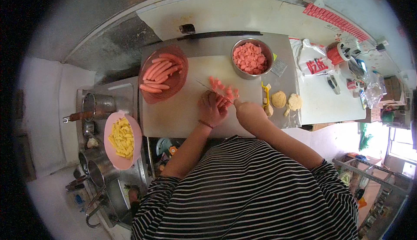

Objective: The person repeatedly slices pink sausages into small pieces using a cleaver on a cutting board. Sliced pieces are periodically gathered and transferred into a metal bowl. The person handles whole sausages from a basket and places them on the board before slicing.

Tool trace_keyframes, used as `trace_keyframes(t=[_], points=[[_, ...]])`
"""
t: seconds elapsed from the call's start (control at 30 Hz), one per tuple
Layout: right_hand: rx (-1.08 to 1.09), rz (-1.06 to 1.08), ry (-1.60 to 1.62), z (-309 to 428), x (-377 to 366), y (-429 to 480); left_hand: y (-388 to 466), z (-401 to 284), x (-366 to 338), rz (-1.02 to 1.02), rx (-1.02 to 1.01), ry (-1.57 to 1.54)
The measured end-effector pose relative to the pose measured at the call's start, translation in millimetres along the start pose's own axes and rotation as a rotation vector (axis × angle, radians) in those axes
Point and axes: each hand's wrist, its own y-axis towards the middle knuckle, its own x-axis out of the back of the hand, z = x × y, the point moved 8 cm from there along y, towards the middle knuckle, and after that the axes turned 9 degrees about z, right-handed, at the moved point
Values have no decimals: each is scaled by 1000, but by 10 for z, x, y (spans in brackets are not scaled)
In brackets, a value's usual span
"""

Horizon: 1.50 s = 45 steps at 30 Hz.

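Observation:
Over a white cutting board (169, 119), my left hand (212, 109) presses down on pink sausage (223, 102). My right hand (249, 114) is closed round the handle of a knife; its thin blade (203, 84) reaches left past the left fingers, and part of it is hidden. Cut sausage slices (224, 88) lie just beyond both hands. At the board's left end a red plastic basket (177, 93) holds several whole sausages (159, 72). Behind the right hand stands a steel pot (247, 76) full of sausage slices (249, 58).
A yellow peeler (267, 93) and round pale food pieces (279, 99) lie right of the board. On the left, a pink basket (138, 135) of crinkle-cut fries (122, 137) sits near steel pots (106, 104). Plastic bags (312, 57) lie at the far right, below the wall.

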Motion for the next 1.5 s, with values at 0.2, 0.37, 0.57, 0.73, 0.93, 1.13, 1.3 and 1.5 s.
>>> trace_keyframes(t=[0.2, 0.37, 0.57, 0.73, 0.93, 1.13, 1.3, 1.5], points=[[-73, -72, 116, 22, -114, 145, -84, -23, -25, 32, 99, 90], [-50, -96, 100, -22, -84, 224, -59, -12, 35, 7, 143, 128], [-47, 32, -1, -56, -106, 8, -18, 3, -20, 28, 69, 53], [-36, -30, 108, -22, -195, 252, -31, -63, 51, 23, 130, 85], [27, -124, 78, -43, -38, 112, -17, -46, 96, -64, 56, 92], [6, -33, 36, -11, -112, 73, -53, 12, -20, -15, 48, 31], [-64, -11, 71, 37, -261, 326, -25, -36, 60, -26, 79, 80], [8, -48, 77, 37, -74, 41, -55, -30, 108, -12, 113, 102]])
